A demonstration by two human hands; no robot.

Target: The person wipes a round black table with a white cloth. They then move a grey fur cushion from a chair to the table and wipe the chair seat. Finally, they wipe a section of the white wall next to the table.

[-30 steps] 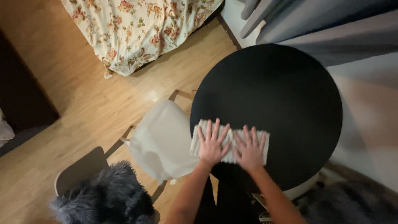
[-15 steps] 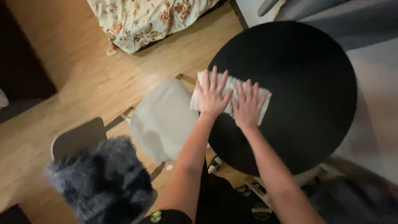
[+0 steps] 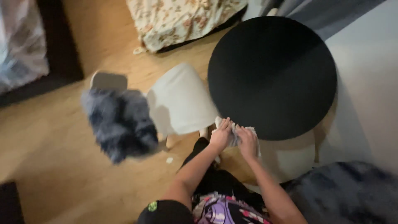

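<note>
While I look down, a dark frame with pale bedding (image 3: 20, 45) sits at far left on the light wooden floor (image 3: 54, 166). Next comes a blurred grey fluffy cushion (image 3: 120, 122) on a chair, then a white rounded chair seat (image 3: 180, 99). My left hand (image 3: 220, 135) and right hand (image 3: 248, 141) meet at the near edge of the round black bench (image 3: 271, 74), both closed on a small pale grey cloth (image 3: 235, 133) bunched between them. A floral bedspread (image 3: 182, 18) hangs above; a dark shaggy rug (image 3: 348, 191) lies at right.
</note>
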